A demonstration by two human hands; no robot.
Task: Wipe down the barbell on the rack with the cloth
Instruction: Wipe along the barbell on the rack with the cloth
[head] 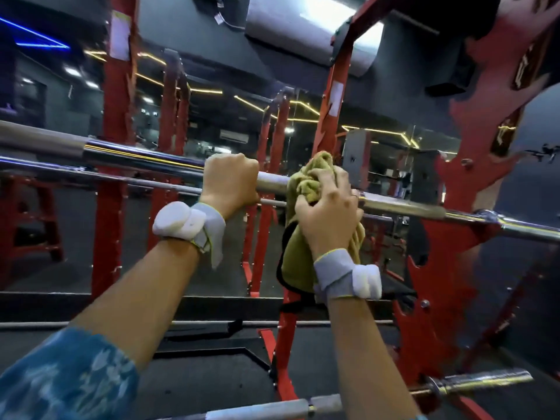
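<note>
A chrome barbell (127, 157) runs across the view from upper left to lower right, resting on the red rack (436, 237). My left hand (231, 181) grips the bar near its middle, fingers wrapped over the top. Just to its right, my right hand (328, 213) holds an olive-green cloth (306, 180) bunched around the bar. The cloth's loose end hangs down below the bar, in front of my right wrist. Both wrists wear grey straps with white pads.
Red rack uprights (113, 189) stand behind the bar, in front of a mirror wall. A second, thinner bar (75, 174) runs just beyond the barbell. Another barbell (472, 380) lies low at the right, and a grey bar (272, 409) crosses the bottom. Black floor lies below.
</note>
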